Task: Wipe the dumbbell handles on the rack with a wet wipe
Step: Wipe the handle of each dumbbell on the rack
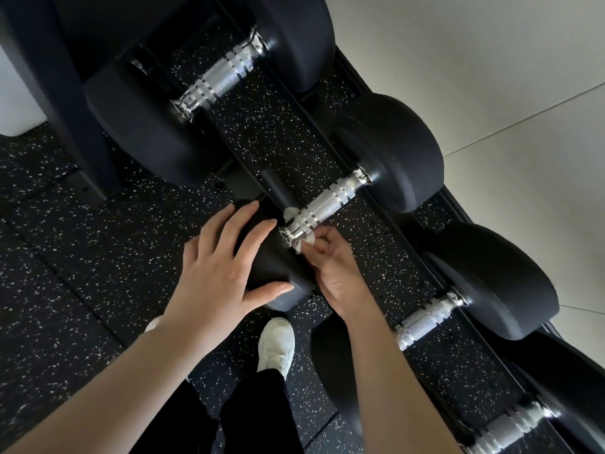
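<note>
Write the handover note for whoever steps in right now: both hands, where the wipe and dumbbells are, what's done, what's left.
Left hand: open, fingers spread flat on the near head of the second dumbbell, steadying it.
Right hand: pinches the wet wipe, which is wrapped round the near end of that dumbbell's handle.
Four dumbbells show on the rack, all seated.
Done: cannot tell which handles are already wiped; none looks visibly wet.
Left: run the wipe along the rest of this handle, then do any unwiped ones, such as the third handle and the one at the bottom edge.
</note>
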`<action>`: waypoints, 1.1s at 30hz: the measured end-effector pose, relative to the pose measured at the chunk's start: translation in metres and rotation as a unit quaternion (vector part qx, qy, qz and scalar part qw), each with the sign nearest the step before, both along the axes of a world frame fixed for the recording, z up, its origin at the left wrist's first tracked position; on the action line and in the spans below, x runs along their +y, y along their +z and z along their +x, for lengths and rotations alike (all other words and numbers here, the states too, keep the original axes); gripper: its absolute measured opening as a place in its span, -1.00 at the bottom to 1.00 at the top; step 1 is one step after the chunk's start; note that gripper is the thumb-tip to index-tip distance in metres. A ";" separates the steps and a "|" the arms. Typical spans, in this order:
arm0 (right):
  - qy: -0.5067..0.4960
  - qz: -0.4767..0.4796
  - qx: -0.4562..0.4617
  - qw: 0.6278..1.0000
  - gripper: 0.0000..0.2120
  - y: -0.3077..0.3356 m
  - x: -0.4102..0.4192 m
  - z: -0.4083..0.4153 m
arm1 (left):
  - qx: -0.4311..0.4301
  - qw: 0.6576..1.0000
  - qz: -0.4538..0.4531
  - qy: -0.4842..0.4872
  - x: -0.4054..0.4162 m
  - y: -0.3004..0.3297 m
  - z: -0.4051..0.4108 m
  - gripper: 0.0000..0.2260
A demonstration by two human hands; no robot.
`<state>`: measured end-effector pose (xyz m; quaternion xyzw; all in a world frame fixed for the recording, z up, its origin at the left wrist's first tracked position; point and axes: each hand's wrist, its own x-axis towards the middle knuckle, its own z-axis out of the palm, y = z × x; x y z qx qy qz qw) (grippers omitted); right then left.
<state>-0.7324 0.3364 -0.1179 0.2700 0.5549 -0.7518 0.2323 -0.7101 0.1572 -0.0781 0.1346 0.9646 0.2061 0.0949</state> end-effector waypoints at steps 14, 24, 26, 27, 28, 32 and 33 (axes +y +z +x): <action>0.021 0.248 -0.027 0.968 -0.85 0.022 -0.012 0.009 | -0.001 1.000 -0.010 0.007 0.000 -0.001 0.000 -0.33; 0.060 0.455 0.138 0.877 -0.90 0.041 -0.035 -0.008 | 0.003 1.000 0.008 0.028 0.000 -0.003 0.001 -0.31; 0.081 0.496 0.141 0.853 -0.86 0.038 -0.040 -0.018 | 0.006 0.999 0.017 0.038 0.000 -0.003 0.001 -0.28; 0.097 0.521 0.135 0.837 -0.83 0.037 -0.041 -0.022 | 0.006 0.999 0.022 0.043 0.000 -0.003 0.001 -0.26; 0.116 0.546 0.125 0.821 -0.80 0.037 -0.042 -0.025 | 0.005 0.999 0.026 0.047 0.000 -0.002 0.000 -0.25; 0.208 0.612 0.082 0.758 -0.73 0.042 -0.046 -0.031 | -0.002 0.998 0.034 0.050 -0.002 -0.003 0.000 -0.22; 0.222 0.619 0.076 0.749 -0.73 0.043 -0.047 -0.033 | -0.004 0.998 0.032 0.048 -0.002 -0.003 0.000 -0.22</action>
